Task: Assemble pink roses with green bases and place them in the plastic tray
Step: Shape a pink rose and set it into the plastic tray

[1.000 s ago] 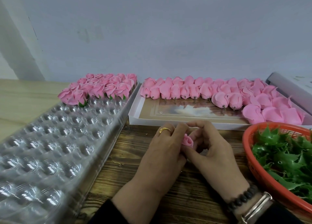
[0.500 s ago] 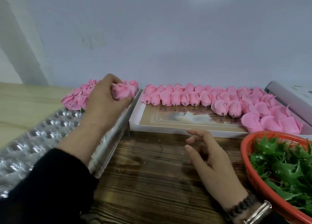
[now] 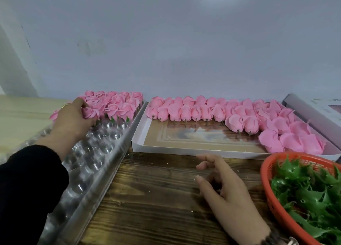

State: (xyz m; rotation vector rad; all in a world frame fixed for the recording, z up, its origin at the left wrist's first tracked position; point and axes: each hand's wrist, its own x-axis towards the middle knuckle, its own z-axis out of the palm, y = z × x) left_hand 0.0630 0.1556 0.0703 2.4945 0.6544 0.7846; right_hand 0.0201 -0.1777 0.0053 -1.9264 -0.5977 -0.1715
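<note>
Your left hand (image 3: pixel 71 120) is reaching out over the far end of the tray (image 3: pixel 110 150), and its fingers are curling around a rose (image 3: pixel 90 112) at the near edge of the finished roses (image 3: pixel 118 104); that rose is sitting right at your fingertips, pressed against the thumb side of the hand, with its bloom turned up and its green base hidden behind your knuckles, so you cannot tell whether it is already seated in a cup of the tray. The grip is narrow and closed on the rose. A ring (image 3: pixel 65 105) is showing on that hand, and a black sleeve (image 3: pixel 27 180) is covering the forearm as it is crossing the tray's empty cups. Your right hand (image 3: pixel 227 195) is resting just right of the tray on the table (image 3: pixel 156 198), palm turned inward, fingers loosely spread and holding nothing; it is lying well apart from the rose you are gripping. Beyond that hand, to the right of the tray and touching its long rim, a box (image 3: pixel 142 137) is holding loose buds (image 3: pixel 221 112) lying on their sides, rowed along its far edge and heaped at its right end. Further right of the tray, at the near right corner, a basket (image 3: pixel 267 171) is holding green bases (image 3: pixel 310 195), just beside your right wrist.
</note>
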